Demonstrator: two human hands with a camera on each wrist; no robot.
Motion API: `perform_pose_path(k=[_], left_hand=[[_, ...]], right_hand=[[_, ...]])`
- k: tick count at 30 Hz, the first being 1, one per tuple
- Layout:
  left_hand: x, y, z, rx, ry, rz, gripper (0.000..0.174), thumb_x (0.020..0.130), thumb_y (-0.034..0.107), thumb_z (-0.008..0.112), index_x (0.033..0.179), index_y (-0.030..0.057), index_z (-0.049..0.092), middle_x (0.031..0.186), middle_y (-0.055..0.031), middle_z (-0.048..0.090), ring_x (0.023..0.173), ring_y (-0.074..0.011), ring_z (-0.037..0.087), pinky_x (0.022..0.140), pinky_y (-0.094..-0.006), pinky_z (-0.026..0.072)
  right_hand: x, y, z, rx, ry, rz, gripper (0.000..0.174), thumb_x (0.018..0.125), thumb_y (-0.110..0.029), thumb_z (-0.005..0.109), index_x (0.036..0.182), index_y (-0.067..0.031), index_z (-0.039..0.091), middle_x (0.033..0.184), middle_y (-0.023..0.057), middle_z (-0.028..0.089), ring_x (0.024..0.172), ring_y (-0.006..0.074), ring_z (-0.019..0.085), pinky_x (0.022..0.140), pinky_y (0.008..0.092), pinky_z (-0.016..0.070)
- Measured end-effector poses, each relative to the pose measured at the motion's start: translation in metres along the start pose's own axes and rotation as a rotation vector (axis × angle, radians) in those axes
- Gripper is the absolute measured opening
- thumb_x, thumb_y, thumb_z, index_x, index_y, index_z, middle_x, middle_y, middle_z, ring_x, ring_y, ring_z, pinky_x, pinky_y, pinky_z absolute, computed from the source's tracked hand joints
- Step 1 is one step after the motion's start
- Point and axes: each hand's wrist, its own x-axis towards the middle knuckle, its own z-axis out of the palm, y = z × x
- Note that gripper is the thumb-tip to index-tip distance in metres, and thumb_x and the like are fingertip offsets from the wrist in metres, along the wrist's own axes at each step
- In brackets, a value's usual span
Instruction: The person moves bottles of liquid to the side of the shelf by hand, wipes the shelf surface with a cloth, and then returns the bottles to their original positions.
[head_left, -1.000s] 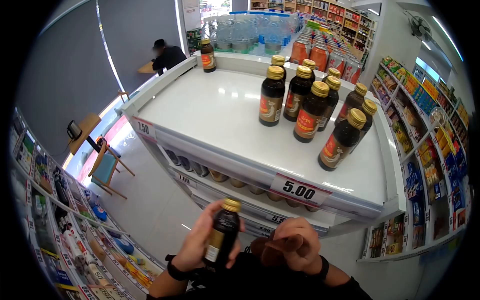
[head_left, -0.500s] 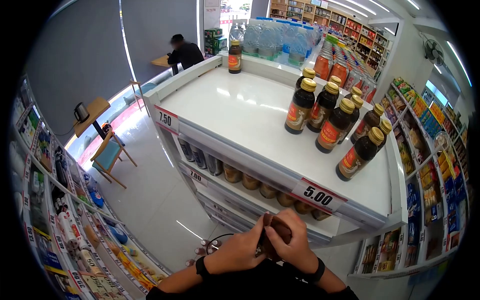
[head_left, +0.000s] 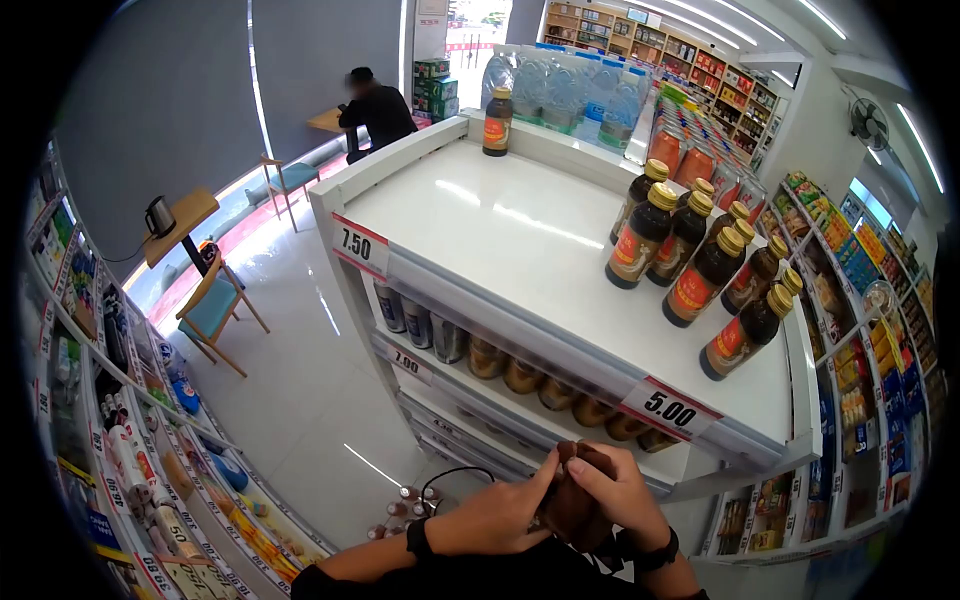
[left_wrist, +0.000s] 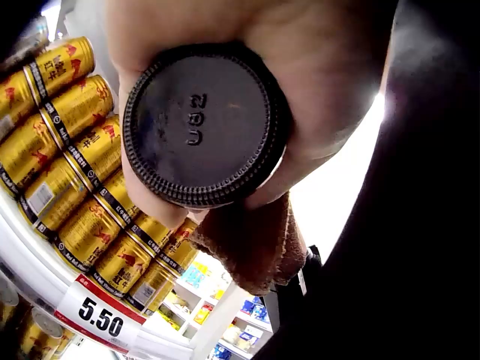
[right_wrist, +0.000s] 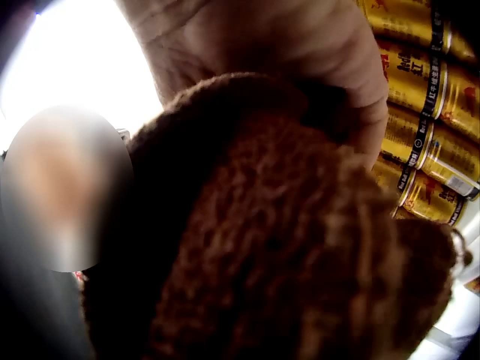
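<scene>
My left hand point(head_left: 500, 512) grips a dark bottle whose round ribbed base point(left_wrist: 204, 126) faces the camera in the left wrist view; in the head view the bottle is mostly hidden. A brown cloth point(head_left: 580, 505) is bunched in my right hand point(head_left: 622, 492), against the left fingers. In the right wrist view the cloth point(right_wrist: 277, 247) covers most of the picture. On the white shelf top beyond stand several brown bottles with gold caps point(head_left: 695, 285) at the right, and one bottle point(head_left: 497, 124) alone at the back left corner.
Below the shelf top point(head_left: 450, 210), gold cans point(head_left: 522, 374) fill a lower shelf. Water bottles point(head_left: 570, 95) and red cans stand behind. Stocked shelves line both sides. A chair point(head_left: 212, 308) stands at left, a seated person point(head_left: 378, 112) farther back, and bottles point(head_left: 395, 510) on the floor.
My left hand has carried the bottle rightward to the cloth in my right hand, and the two hands are together. The view has shifted, so the shelf top appears farther right.
</scene>
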Motion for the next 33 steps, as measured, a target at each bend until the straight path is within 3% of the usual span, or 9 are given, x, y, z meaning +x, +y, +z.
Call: perform_pose_path(k=[5, 6, 10, 16, 22, 25, 27, 31, 33], left_hand=[[0.000, -0.012, -0.008, 0.041, -0.007, 0.102, 0.094, 0.079, 0.019, 0.074, 0.146, -0.0109, 0.014, 0.094, -0.0283, 0.062, 0.077, -0.0407, 0.065, 0.065, -0.0444, 0.0534], [0.001, -0.015, -0.009, 0.069, 0.009, 0.139, 0.094, 0.078, 0.018, 0.074, 0.146, -0.0103, 0.015, 0.097, -0.0288, 0.062, 0.078, -0.0405, 0.065, 0.066, -0.0438, 0.0539], [0.002, -0.023, -0.015, 0.054, -0.031, 0.184, 0.094, 0.077, 0.017, 0.074, 0.146, -0.0094, 0.017, 0.106, -0.0295, 0.061, 0.080, -0.0405, 0.066, 0.067, -0.0425, 0.0552], [0.009, -0.032, -0.023, 0.089, -0.110, 0.291, 0.097, 0.074, 0.013, 0.077, 0.147, -0.0084, 0.017, 0.115, -0.0308, 0.059, 0.082, -0.0392, 0.067, 0.066, -0.0413, 0.0560], [0.019, -0.043, -0.020, -0.124, -0.162, 0.326, 0.101, 0.074, 0.015, 0.078, 0.148, -0.0070, 0.014, 0.117, -0.0299, 0.059, 0.084, -0.0391, 0.067, 0.069, -0.0415, 0.0562], [0.025, -0.037, -0.023, -0.184, -0.227, 0.301, 0.103, 0.076, 0.017, 0.077, 0.150, -0.0045, 0.008, 0.119, -0.0290, 0.059, 0.090, -0.0392, 0.067, 0.078, -0.0412, 0.0551], [0.027, -0.031, -0.025, -0.366, -0.332, 0.257, 0.111, 0.077, 0.012, 0.078, 0.151, -0.0016, -0.003, 0.117, -0.0214, 0.059, 0.109, -0.0309, 0.062, 0.095, -0.0361, 0.0455], [0.030, -0.032, -0.031, -0.473, -0.438, 0.234, 0.116, 0.078, 0.010, 0.078, 0.151, 0.0030, -0.012, 0.121, -0.0205, 0.057, 0.114, -0.0290, 0.058, 0.098, -0.0370, 0.0423], [0.029, -0.036, -0.030, -0.678, -0.538, 0.087, 0.118, 0.078, 0.009, 0.078, 0.151, 0.0059, -0.015, 0.124, -0.0206, 0.055, 0.117, -0.0279, 0.056, 0.100, -0.0375, 0.0411]], right_hand=[[0.008, 0.022, 0.005, 0.009, 0.155, -0.026, 0.024, 0.098, -0.023, 0.056, 0.100, 0.0005, 0.060, 0.085, -0.0011, 0.058, 0.081, 0.0061, 0.049, 0.071, 0.0230, 0.0420], [0.007, 0.024, 0.008, -0.028, 0.199, -0.030, 0.028, 0.098, -0.024, 0.056, 0.110, 0.0008, 0.060, 0.097, 0.0027, 0.062, 0.090, 0.0089, 0.054, 0.080, 0.0243, 0.0440], [0.011, 0.023, 0.017, -0.053, 0.272, -0.122, 0.034, 0.099, -0.021, 0.054, 0.125, 0.0011, 0.053, 0.117, 0.0090, 0.061, 0.113, 0.0157, 0.054, 0.098, 0.0287, 0.0408], [0.005, 0.038, 0.023, 0.083, 0.404, -0.088, 0.034, 0.099, -0.020, 0.055, 0.125, 0.0006, 0.053, 0.118, 0.0087, 0.061, 0.114, 0.0162, 0.054, 0.097, 0.0291, 0.0412], [-0.009, 0.043, 0.035, 0.218, 0.567, -0.156, 0.033, 0.099, -0.022, 0.054, 0.124, 0.0000, 0.053, 0.113, 0.0084, 0.061, 0.105, 0.0148, 0.056, 0.093, 0.0288, 0.0432], [-0.014, 0.044, 0.047, 0.226, 0.631, -0.246, 0.032, 0.101, -0.023, 0.051, 0.123, -0.0001, 0.053, 0.107, 0.0068, 0.061, 0.100, 0.0136, 0.056, 0.090, 0.0278, 0.0436], [-0.017, 0.051, 0.049, 0.241, 0.597, -0.263, 0.033, 0.102, -0.024, 0.048, 0.124, 0.0000, 0.052, 0.105, 0.0065, 0.059, 0.096, 0.0130, 0.055, 0.088, 0.0273, 0.0439], [-0.025, 0.052, 0.053, 0.104, 0.597, -0.335, 0.032, 0.102, -0.023, 0.046, 0.124, 0.0007, 0.052, 0.106, 0.0075, 0.057, 0.092, 0.0144, 0.056, 0.085, 0.0275, 0.0446], [-0.028, 0.048, 0.055, 0.099, 0.711, -0.411, 0.033, 0.101, -0.025, 0.048, 0.121, 0.0012, 0.055, 0.102, 0.0085, 0.057, 0.092, 0.0154, 0.057, 0.083, 0.0291, 0.0457]])
